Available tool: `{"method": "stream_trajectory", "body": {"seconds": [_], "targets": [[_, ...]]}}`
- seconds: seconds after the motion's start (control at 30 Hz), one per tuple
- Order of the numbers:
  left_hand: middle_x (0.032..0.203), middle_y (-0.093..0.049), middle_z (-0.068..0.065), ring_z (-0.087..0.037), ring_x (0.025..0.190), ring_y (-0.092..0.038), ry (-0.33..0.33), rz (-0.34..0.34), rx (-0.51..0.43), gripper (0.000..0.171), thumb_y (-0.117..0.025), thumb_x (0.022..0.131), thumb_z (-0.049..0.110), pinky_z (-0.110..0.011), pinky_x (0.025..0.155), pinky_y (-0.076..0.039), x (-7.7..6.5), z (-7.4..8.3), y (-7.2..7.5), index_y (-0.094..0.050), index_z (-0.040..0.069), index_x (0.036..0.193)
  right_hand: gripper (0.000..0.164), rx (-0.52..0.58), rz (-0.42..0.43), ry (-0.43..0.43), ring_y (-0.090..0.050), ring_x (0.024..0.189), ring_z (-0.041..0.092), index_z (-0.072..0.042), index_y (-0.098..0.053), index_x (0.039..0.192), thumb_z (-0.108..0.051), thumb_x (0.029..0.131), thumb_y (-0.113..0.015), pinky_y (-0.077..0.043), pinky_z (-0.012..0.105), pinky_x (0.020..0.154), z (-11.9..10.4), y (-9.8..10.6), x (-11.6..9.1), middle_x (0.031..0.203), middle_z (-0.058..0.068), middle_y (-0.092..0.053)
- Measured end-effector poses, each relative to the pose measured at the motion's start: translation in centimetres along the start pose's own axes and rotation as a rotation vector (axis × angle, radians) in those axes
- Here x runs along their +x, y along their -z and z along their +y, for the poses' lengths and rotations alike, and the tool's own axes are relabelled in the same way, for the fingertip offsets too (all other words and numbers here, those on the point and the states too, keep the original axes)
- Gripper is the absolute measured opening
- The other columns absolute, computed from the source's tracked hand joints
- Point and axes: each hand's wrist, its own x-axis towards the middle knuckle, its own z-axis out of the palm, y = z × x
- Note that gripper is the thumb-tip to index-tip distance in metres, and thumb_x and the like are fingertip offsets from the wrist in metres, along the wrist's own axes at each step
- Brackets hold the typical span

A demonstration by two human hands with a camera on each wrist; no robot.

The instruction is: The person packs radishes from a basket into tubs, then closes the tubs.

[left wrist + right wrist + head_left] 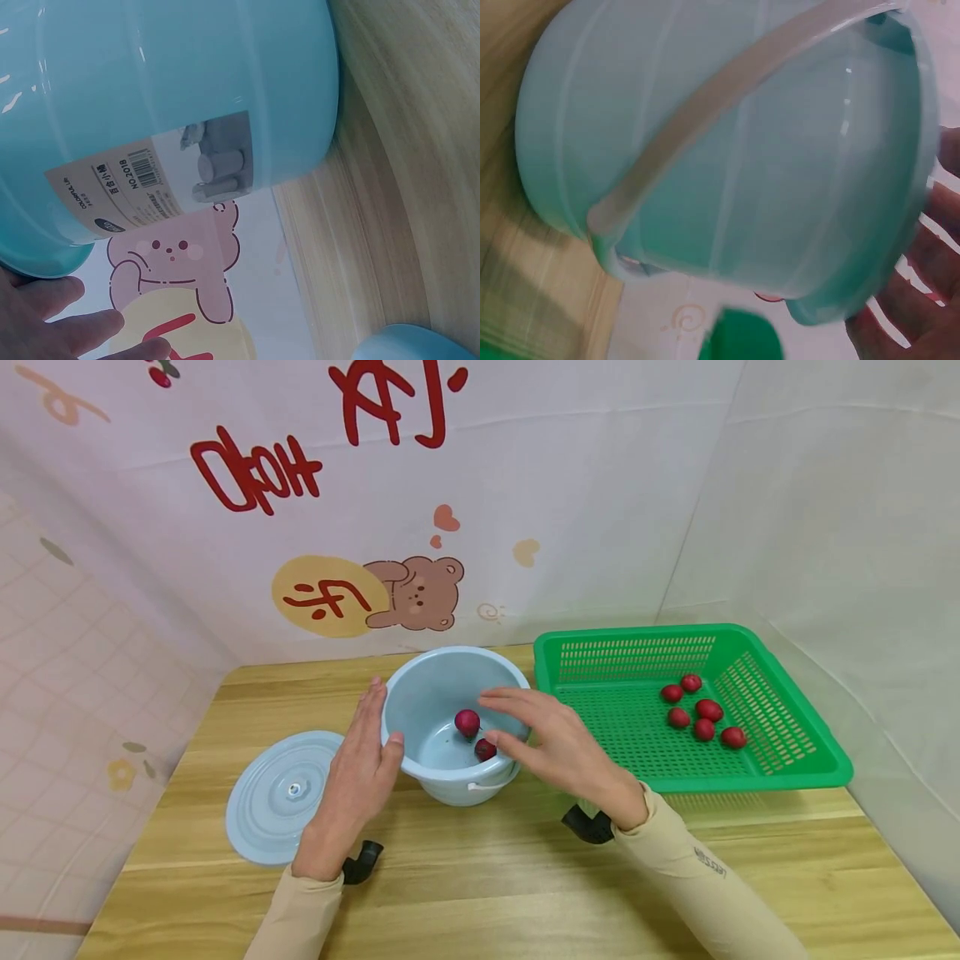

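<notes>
A light blue bucket (pixel 423 710) stands upright on the table, with two small red radish-like pieces (pixel 467 723) inside. My left hand (pixel 362 777) is at the bucket's left rim, its fingers straight and close together. Over the right rim my right hand (pixel 562 747) holds its fingers loosely bent and spread, thumb above the opening. In the right wrist view, the fingers (pixel 907 304) lie along the rim, and the grey handle (pixel 727 90) hangs down across the bucket's side. A printed label (pixel 142 176) shows on the bucket wall in the left wrist view.
Left of the bucket a round light blue lid (pixel 262 810) with a small knob lies on the wooden table (pixel 480 893). A green perforated basket (pixel 607 718) at the right holds several red pieces (pixel 708 710). Behind the table hangs a printed white cloth (pixel 600 502).
</notes>
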Motion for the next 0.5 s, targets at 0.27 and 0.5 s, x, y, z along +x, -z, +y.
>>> {"method": "stream_trajectory", "body": {"seconds": [0.27, 0.5], "targets": [[0.172, -0.02, -0.007, -0.032, 0.157, -0.021, -0.006, 0.003, -0.008, 0.07, -0.038, 0.11, 0.045, -0.06, 0.121, -0.028, 0.0, -0.1, 0.0, -0.023, 0.004, 0.164, 0.037, 0.026, 0.057, 0.043, -0.06, 0.13, 0.021, -0.011, -0.071, 0.131, -0.015, 0.095, -0.076, -0.054, 0.042, 0.101, -0.2, 3.2, -1.5, 0.138, 0.0, -0.066], [0.172, -0.02, -0.007, -0.032, 0.157, -0.021, -0.006, 0.004, -0.007, 0.069, -0.038, 0.11, 0.043, -0.059, 0.121, -0.028, 0.1, 0.1, 0.0, -0.023, 0.004, 0.164, 0.037, -0.007, 0.106, 0.024, -0.061, 0.128, 0.018, -0.013, -0.073, 0.128, -0.006, 0.092, -0.077, -0.046, 0.021, 0.105, 0.4, 7.2, -2.8, 0.133, 0.0, -0.068]]}}
